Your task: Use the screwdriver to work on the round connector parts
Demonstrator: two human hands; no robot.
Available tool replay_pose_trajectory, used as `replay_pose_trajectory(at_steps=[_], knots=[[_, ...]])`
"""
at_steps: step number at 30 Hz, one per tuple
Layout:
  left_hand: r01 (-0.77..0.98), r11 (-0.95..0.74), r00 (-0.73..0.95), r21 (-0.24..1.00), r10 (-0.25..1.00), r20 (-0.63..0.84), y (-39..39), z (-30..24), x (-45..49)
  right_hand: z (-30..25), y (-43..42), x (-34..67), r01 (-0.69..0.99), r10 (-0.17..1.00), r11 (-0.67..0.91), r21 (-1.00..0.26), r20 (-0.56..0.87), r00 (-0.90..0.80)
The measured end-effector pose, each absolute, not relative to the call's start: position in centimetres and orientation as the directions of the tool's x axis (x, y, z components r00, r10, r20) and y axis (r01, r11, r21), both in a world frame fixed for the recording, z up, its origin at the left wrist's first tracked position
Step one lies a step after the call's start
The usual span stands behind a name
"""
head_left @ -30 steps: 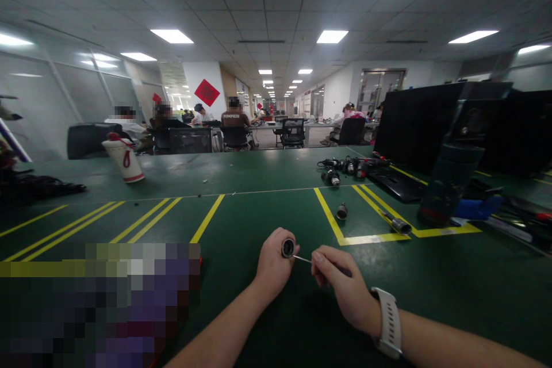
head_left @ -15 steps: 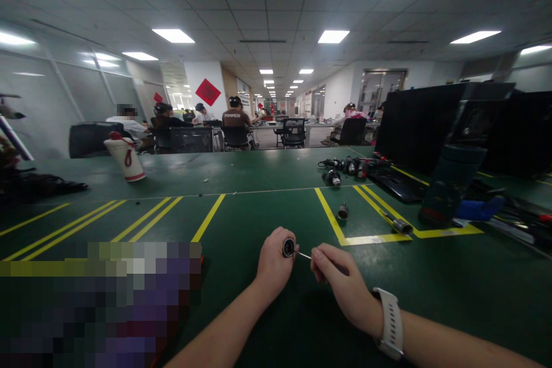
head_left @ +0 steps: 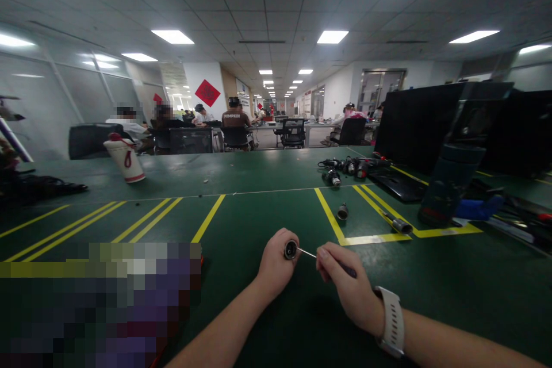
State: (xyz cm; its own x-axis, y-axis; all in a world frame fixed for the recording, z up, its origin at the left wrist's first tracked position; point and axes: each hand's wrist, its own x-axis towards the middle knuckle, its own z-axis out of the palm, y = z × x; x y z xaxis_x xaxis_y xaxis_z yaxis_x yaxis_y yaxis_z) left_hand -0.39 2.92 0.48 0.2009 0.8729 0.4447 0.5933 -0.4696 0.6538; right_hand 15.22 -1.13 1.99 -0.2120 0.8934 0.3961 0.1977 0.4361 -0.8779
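Both hands are closed over the tabletop (head_left: 259, 218). The left hand (head_left: 277, 260) has its fingers curled around a round metal part (head_left: 290, 249), whose open, dark-centred end faces the camera. The right hand (head_left: 342, 282), fingers pinched together, grips the dark handle of a thin-shafted tool (head_left: 307, 253); the bright shaft runs left to the right-hand edge of the metal part (whether the tip touches the rim or sits just beside it, I cannot tell). Both the part and the tool are held up in front of the wearer, near the middle of the view. A pale wristwatch (head_left: 391, 322) circles the right wrist.

Beyond the right hand, a small metal connector (head_left: 342, 211) stands inside a yellow tape outline (head_left: 375, 240), and a longer connector (head_left: 399, 225) lies across the tape farther right. A cluster of connectors (head_left: 334, 176) rests behind them. Near the right side are a dark bottle (head_left: 451, 184), a blue object (head_left: 478, 207) and a black monitor (head_left: 416, 126). Well apart on the left is a white cup (head_left: 126, 160) with red trim. Several people sit at desks in the background.
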Motion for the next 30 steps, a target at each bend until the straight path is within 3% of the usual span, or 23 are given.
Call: replay_pose_trajectory(at_steps=[6,11,18,30], knots=[[0.489,-0.449,0.257,0.748,0.893,0.368,2.9,0.3,-0.2,2.3,-0.6,15.3,0.268,0.893,0.441,-0.857,0.388,-0.228],[0.505,-0.502,0.275,0.702,0.865,0.42,2.9,0.4,-0.4,3.4,-0.3,15.6,0.389,0.879,0.471,-0.792,0.382,-0.285],[0.501,-0.509,0.36,0.7,0.858,0.366,3.0,0.6,-0.4,3.6,0.5,15.8,0.247,0.927,0.35,-0.903,0.296,-0.231],[0.505,-0.522,0.359,0.688,0.851,0.383,3.1,0.5,-0.5,2.7,0.4,15.8,0.137,0.943,0.305,-0.942,0.28,-0.178]])
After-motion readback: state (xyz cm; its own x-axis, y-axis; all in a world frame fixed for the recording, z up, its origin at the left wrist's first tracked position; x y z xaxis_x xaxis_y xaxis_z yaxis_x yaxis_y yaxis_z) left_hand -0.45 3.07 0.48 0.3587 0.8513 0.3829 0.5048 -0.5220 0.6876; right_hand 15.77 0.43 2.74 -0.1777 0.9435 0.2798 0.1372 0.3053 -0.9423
